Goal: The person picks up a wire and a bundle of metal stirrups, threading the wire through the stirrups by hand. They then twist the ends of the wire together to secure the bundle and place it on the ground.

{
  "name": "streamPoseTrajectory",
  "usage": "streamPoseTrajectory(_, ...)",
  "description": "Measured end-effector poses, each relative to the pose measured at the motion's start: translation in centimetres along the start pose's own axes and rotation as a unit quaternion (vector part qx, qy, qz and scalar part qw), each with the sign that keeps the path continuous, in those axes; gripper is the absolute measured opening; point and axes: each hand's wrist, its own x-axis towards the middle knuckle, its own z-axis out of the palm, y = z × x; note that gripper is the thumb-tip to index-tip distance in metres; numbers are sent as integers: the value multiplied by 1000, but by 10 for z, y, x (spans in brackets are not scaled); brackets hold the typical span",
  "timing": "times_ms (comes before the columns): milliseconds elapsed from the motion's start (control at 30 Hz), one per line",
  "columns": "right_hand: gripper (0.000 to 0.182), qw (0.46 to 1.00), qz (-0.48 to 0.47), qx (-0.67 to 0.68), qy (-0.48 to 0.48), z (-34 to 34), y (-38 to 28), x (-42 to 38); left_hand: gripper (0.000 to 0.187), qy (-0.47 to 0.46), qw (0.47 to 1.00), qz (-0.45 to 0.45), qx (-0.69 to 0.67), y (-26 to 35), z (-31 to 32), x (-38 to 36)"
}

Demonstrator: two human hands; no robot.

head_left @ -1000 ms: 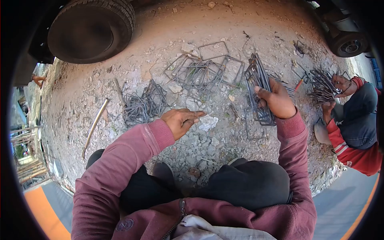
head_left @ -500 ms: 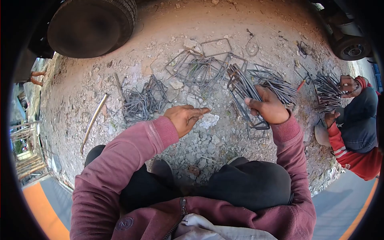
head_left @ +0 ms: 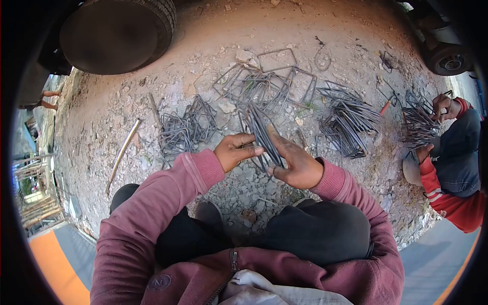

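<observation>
A bundle of rectangular rebar stirrups (head_left: 265,136) stands tilted between my two hands, above the rubble in front of my knees. My left hand (head_left: 236,151) pinches the near left side of the bundle between thumb and fingers. On the opposite side, my right hand (head_left: 300,166) grips the bundle, its thumb near the lower end and its fingers along the rods. Just beyond, a loose heap of stirrups (head_left: 254,86) lies on the ground. A tangled pile of stirrups (head_left: 178,127) is to the left, and a stacked pile (head_left: 348,122) to the right.
At far right, a co-worker in red sleeves (head_left: 460,206) handles another stirrup pile (head_left: 421,124). A red-handled tool (head_left: 385,107) lies nearby. A wooden stick (head_left: 123,152) rests at left. Vehicle wheels (head_left: 114,38) stand at the upper corners; broken stones (head_left: 249,193) cover the ground.
My right hand has brought the bundle of stirrups leftward from near the right pile to the middle. My left hand, previously apart from it, now holds its left side.
</observation>
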Motion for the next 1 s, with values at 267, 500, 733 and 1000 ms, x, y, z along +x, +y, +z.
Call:
streamPoseTrajectory(267, 57, 863, 36, 504, 4, 22, 22, -11, 29, 59, 998, -33, -7, 15, -3, 0)
streamPoseTrajectory(500, 33, 783, 133, 569, 214, 24, 16, 3, 23, 87, 993, -75, 29, 17, -2, -3)
streamPoseTrajectory(733, 24, 927, 18, 335, 166, -2, -15, 35, 27, 32, 956, 113, 268, 29, -40, -26)
streamPoseTrajectory(1000, 22, 992, -111, 63, -1, -37, -138, 130, 40, 278, 937, 108, 181, 93, -165, -150)
